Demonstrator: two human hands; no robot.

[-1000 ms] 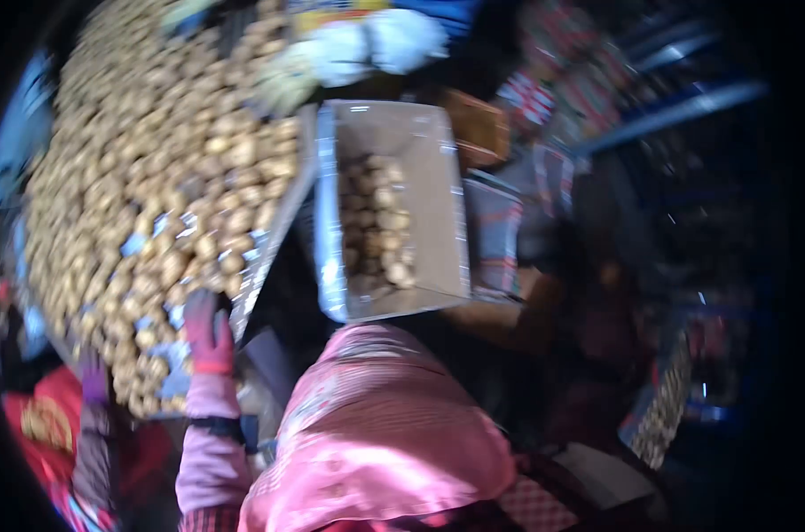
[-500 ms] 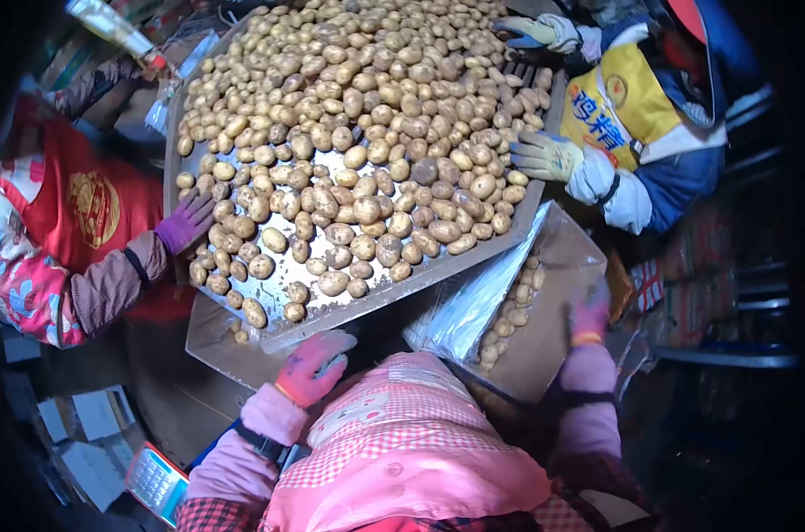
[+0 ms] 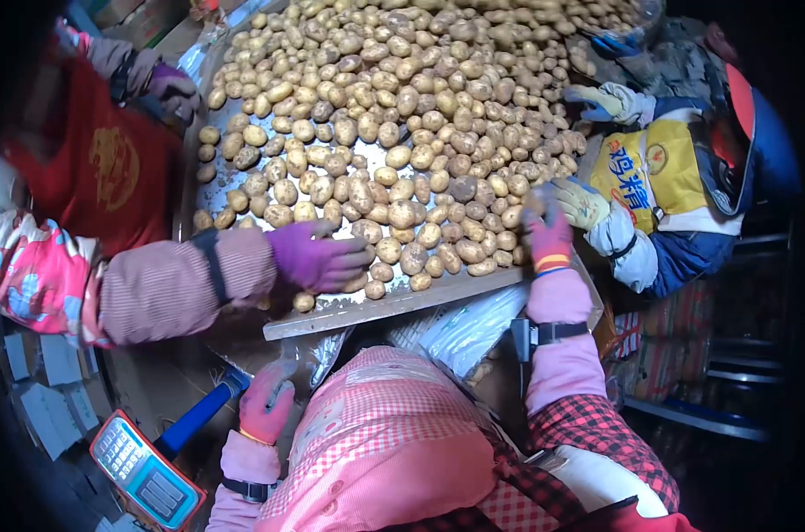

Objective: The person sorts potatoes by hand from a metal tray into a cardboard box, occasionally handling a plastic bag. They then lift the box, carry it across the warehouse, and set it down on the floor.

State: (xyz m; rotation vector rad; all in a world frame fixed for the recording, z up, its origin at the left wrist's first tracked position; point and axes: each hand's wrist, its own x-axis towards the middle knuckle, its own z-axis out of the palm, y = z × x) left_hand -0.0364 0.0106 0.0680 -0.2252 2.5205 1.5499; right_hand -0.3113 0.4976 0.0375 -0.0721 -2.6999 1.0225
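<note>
Potatoes (image 3: 402,213) cover most of the metal sorting table (image 3: 367,314) before me. My right hand (image 3: 549,235), in a pink glove, reaches to the potatoes at the table's right edge. Its fingertips are blurred, so whether they grip a potato cannot be made out. Low on the left, my left hand (image 3: 265,406), in a pink glove with grey fingertips, hangs beside my checked apron (image 3: 393,443). Its fingers are loosely bent and apart, with nothing visible in them. Under the table's front edge shows a clear plastic liner (image 3: 473,328), with a few potatoes beside it.
A co-worker's purple glove (image 3: 318,257) lies across the front left of the table. Another co-worker's pale glove (image 3: 580,204) is close to my right hand. A scale display (image 3: 149,470) on a blue post stands lower left. Blurred potatoes (image 3: 544,13) are at the back.
My right hand has moved from beside the open carton up to the table's potatoes. My left hand has dropped lower and left. The purple glove has swept rightward along the front; more potatoes blur at the back.
</note>
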